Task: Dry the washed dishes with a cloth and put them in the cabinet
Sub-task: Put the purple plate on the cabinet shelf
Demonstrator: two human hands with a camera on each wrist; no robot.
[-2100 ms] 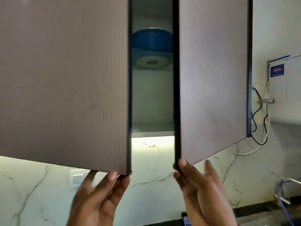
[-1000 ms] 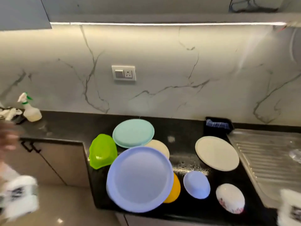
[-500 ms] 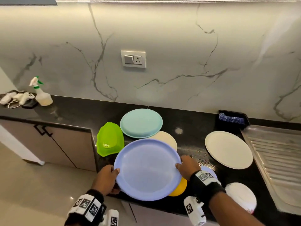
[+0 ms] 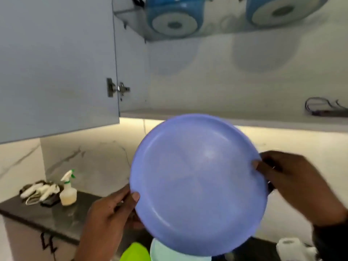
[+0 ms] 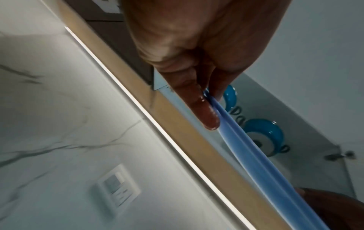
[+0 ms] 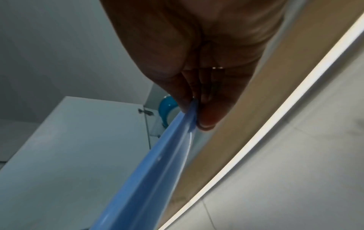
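**Plate on its way up to the cabinet**

Nearest the camera, both hands had the plate (image 4: 197,185) by its rim. The left hand (image 4: 111,219) pinched the lower-left edge, thumb on the face and fingers behind. The right hand (image 4: 293,187) pinched the opposite edge the same way; the right wrist view showed the rim squeezed between thumb and fingertips (image 6: 206,119). Neither hand had anything else in it, and I couldn't see a cloth anywhere.

The plate was up in the air, clear of the bench (image 4: 56,213), in front of the wall and just below the cabinet's bottom shelf (image 4: 207,113). It was tilted, eating face toward the camera and a bit upward, top edge leaning away toward the cabinet. Being round, it had no real long axis; the line between the two grips ran from lower left up to the right.

My read: this was the put-away step, mid-lift. The next move would probably need the plate raised above the shelf lip, levelled flat, then slid in. The open door (image 4: 56,63) hung close on the left, so that edge needed watching.

Below the plate, a green dish (image 4: 135,252) and a pale teal plate (image 4: 169,256) peeked out. Further left on the bench sat a spray bottle (image 4: 67,189). Furthest back, blue pots (image 4: 175,17) sat on a glass shelf up inside the cabinet.
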